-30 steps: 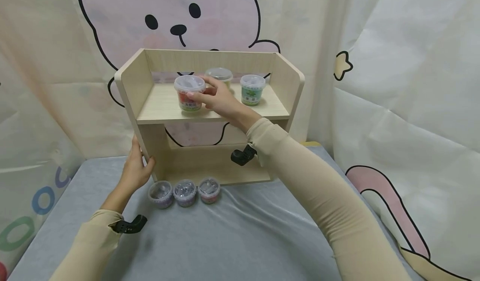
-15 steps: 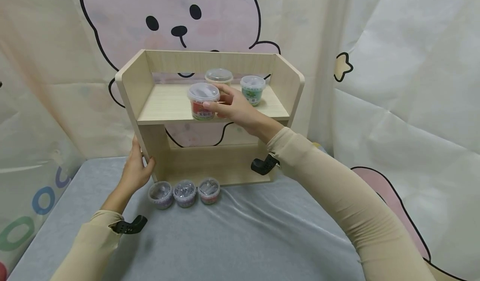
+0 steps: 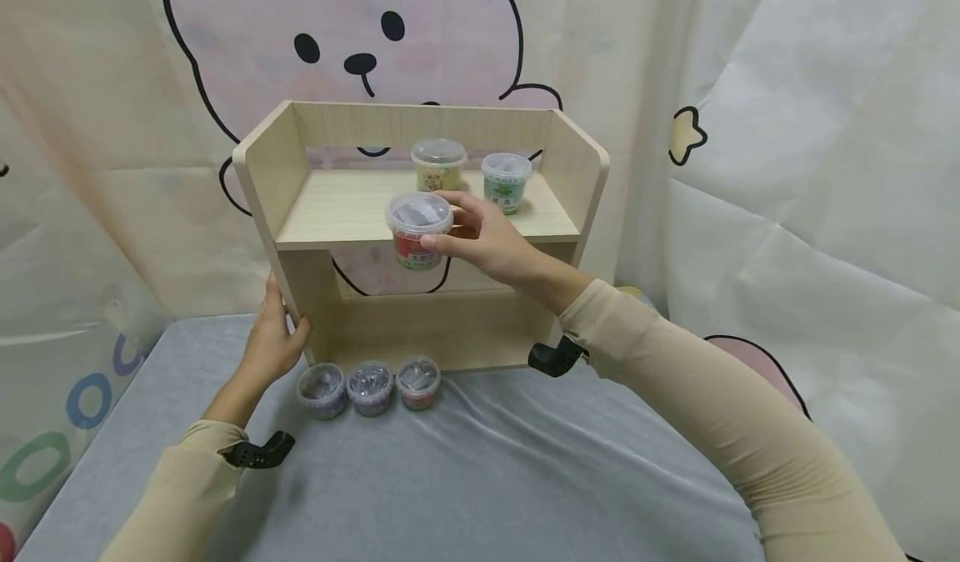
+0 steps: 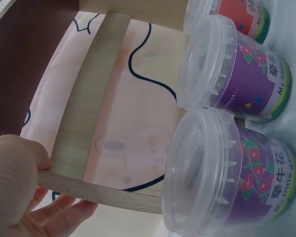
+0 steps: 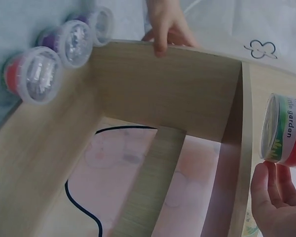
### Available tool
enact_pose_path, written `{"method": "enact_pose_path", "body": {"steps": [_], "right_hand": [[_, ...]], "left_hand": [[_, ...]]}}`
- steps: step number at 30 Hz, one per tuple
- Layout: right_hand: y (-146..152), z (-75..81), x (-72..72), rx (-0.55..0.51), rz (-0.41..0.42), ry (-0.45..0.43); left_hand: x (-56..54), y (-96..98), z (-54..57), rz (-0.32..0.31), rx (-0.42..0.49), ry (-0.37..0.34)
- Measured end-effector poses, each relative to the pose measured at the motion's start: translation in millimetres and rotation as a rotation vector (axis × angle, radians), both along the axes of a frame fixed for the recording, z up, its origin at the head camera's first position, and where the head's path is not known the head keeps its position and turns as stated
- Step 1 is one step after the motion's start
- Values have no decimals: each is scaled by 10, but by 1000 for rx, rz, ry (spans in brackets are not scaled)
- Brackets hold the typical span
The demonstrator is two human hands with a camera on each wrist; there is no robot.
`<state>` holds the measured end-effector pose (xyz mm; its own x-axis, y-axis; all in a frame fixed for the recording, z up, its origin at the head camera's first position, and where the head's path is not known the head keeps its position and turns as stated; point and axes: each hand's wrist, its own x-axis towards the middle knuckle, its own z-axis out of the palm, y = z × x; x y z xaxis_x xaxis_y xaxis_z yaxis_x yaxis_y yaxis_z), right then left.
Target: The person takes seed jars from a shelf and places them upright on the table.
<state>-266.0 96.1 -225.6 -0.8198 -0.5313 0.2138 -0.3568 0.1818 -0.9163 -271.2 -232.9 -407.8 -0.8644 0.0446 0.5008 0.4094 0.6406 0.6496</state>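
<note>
My right hand [image 3: 491,241] holds a clear-lidded plastic cup with a red label [image 3: 418,233], thumb in front and fingers round its far side. The cup is upright, in front of the upper board's front edge in the head view. In the right wrist view the red-labelled cup [image 5: 288,131] shows at the right edge, above the fingers. My left hand [image 3: 272,341] grips the left side panel of a pale wooden two-tier shelf [image 3: 307,283]. The left wrist view shows that hand [image 4: 19,182] with its fingers wrapped round the panel's edge.
On the upper board stand a yellow-labelled cup [image 3: 439,166] and a green-labelled cup [image 3: 506,180]. Two purple-labelled cups [image 4: 259,177] and a red-labelled cup [image 3: 418,381] line up on the grey cloth [image 3: 480,479] before the shelf's lower left. A printed curtain [image 3: 600,62] hangs behind.
My right hand has carried the red-labelled cup off the upper board, toward me, rightward and lower. The yellow-labelled cup behind is now more exposed. My left hand stays on the side panel.
</note>
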Motion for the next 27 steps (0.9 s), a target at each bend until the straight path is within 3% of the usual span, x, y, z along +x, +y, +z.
{"method": "enact_pose_path", "body": {"steps": [17, 27], "right_hand": [[163, -437, 67, 22, 32, 59], [270, -746, 140, 43, -4, -6]], "left_hand": [[-10, -6, -7, -4, 5, 8], [-12, 5, 1, -18, 10, 12]]}}
